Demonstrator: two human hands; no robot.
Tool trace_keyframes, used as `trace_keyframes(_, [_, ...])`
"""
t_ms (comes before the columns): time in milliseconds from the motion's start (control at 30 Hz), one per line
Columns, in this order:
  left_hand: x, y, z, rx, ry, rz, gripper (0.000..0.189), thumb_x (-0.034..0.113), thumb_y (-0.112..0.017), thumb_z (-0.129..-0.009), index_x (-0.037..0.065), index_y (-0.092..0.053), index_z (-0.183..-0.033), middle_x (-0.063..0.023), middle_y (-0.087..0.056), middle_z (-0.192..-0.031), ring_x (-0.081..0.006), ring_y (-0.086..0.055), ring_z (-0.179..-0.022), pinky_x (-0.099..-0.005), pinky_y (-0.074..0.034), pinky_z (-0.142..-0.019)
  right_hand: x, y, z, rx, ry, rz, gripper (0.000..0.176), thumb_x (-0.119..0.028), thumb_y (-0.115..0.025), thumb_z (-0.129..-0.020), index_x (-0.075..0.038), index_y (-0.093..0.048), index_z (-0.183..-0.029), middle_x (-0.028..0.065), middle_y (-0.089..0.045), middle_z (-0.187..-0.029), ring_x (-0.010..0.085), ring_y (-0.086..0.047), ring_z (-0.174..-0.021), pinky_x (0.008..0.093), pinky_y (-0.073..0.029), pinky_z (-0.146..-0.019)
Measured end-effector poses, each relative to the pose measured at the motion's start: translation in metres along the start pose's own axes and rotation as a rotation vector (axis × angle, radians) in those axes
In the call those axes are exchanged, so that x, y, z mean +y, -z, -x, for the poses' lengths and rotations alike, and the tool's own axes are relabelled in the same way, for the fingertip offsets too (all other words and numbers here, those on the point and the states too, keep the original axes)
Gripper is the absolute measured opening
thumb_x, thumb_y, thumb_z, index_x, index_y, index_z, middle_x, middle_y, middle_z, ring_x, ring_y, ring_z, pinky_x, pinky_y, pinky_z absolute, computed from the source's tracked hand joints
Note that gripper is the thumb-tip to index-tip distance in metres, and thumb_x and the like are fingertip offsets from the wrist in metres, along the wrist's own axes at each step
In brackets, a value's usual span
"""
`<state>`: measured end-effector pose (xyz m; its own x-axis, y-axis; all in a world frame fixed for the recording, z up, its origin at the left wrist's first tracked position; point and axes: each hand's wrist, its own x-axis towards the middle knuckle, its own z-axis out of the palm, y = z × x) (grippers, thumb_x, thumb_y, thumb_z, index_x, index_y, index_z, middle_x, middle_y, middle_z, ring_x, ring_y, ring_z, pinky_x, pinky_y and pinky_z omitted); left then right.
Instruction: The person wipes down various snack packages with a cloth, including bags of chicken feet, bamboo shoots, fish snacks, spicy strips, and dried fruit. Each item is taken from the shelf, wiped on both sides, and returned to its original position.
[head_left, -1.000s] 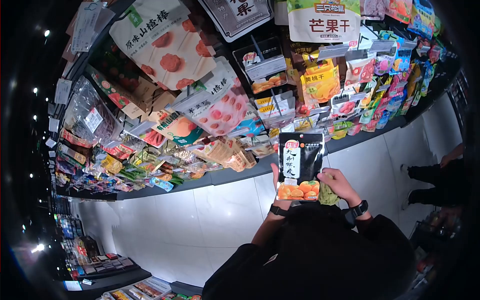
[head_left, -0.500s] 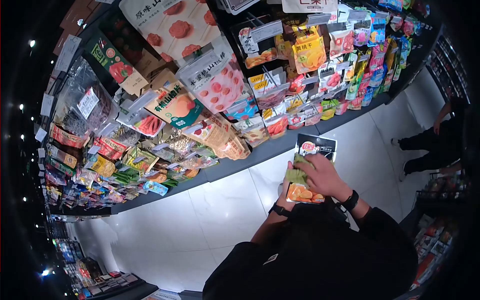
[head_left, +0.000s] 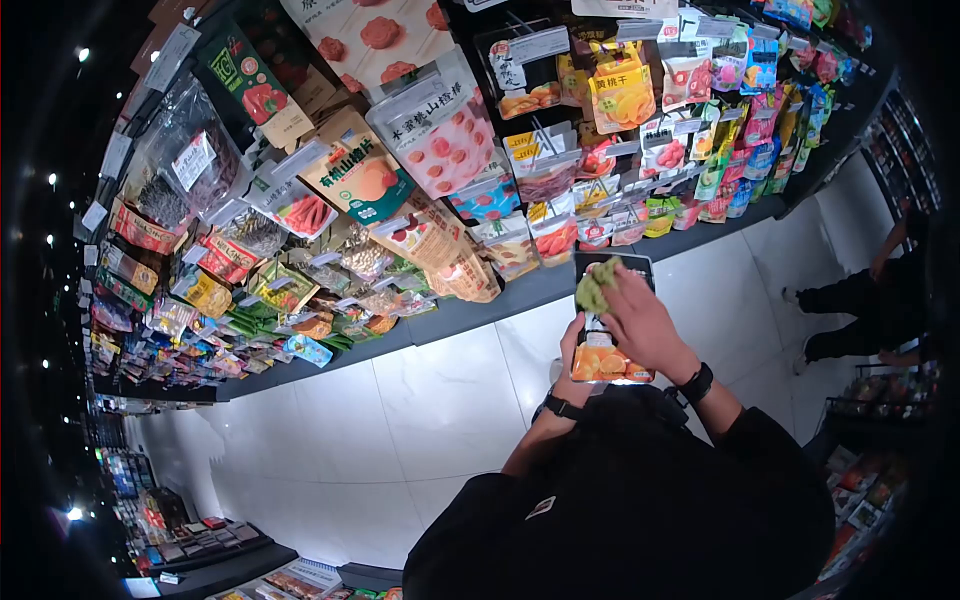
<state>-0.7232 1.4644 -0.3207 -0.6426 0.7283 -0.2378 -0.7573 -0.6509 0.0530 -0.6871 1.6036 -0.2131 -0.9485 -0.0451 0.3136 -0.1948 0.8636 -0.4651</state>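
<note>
A black snack pouch with orange fruit pictured on its lower part (head_left: 605, 364) is held upright in front of my body. My left hand (head_left: 572, 350) grips its left edge, with the thumb in sight and the other fingers hidden behind it. Over the upper front of the pouch, my right hand (head_left: 642, 322) presses a crumpled green cloth (head_left: 597, 288) with its fingers. The cloth and that hand cover much of the pouch's print. Both wrists wear black bands.
Ahead, a long display rack is hung with snack bags, among them a pink-fruit bag (head_left: 437, 130) and a yellow bag (head_left: 622, 92). Its dark base ledge (head_left: 400, 333) borders the pale tiled floor (head_left: 440, 400). Another person's legs (head_left: 840, 310) stand at the right.
My right hand and the cloth have slid up and left across the pouch, uncovering more of the orange fruit print. Both hands and the pouch sit slightly higher in view.
</note>
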Motion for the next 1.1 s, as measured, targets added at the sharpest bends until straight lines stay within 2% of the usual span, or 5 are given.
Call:
trace_keyframes(133, [0.007,-0.036,-0.001,0.051,0.115,-0.088,0.043,0.019,-0.049,-0.083,0.0,-0.062,-0.119,-0.0133,-0.069,-0.109,-0.0265,-0.068,-0.102,-0.0388,-0.053,-0.094,0.002,0.026,0.03,-0.172,0.181,-0.049,0.041,-0.022,-0.064,-0.093,0.0,-0.057,-0.127,0.0243,-0.055,-0.132,0.0415,-0.045,-0.134,0.0512,-0.036,-0.113])
trace_keyframes(267, [-0.014,0.041,-0.04,-0.108,0.049,0.041,0.056,0.008,-0.045,-0.067,-0.002,-0.062,-0.119,-0.0132,-0.07,-0.11,-0.0277,-0.068,-0.099,-0.0366,-0.053,-0.094,0.042,0.037,0.014,0.034,-0.033,0.116,0.04,-0.021,-0.063,-0.094,0.003,-0.056,-0.125,0.026,-0.058,-0.125,0.042,-0.047,-0.131,0.0505,-0.036,-0.113])
trace_keyframes(833, [-0.024,-0.035,-0.079,0.027,-0.182,0.041,0.043,0.025,-0.051,-0.083,0.001,-0.063,-0.117,-0.0119,-0.071,-0.105,-0.029,-0.068,-0.097,-0.0394,-0.053,-0.094,0.072,0.045,-0.005,-0.001,-0.039,0.076,0.044,-0.023,-0.063,-0.094,0.005,-0.055,-0.128,0.0319,-0.054,-0.132,0.0501,-0.049,-0.126,0.0485,-0.04,-0.109])
trace_keyframes(967, [-0.01,-0.019,-0.095,-0.127,-0.01,0.133,0.048,0.039,-0.048,-0.091,0.003,-0.064,-0.118,-0.0145,-0.07,-0.113,-0.031,-0.066,-0.108,-0.0431,-0.05,-0.101,0.041,0.047,0.003,-0.204,0.334,-0.063,0.041,-0.023,-0.066,-0.092,0.001,-0.06,-0.125,0.0253,-0.057,-0.132,0.0408,-0.051,-0.129,0.0472,-0.041,-0.11])
trace_keyframes(1100, [-0.018,-0.068,-0.091,0.083,-0.143,0.001,0.038,0.038,-0.054,-0.092,0.007,-0.067,-0.108,-0.0087,-0.072,-0.101,-0.0258,-0.068,-0.092,-0.0386,-0.053,-0.091,0.065,0.054,-0.024,-0.131,0.267,0.041,0.039,-0.022,-0.066,-0.091,-0.001,-0.062,-0.124,0.0218,-0.063,-0.123,0.0354,-0.053,-0.129,0.0492,-0.037,-0.113])
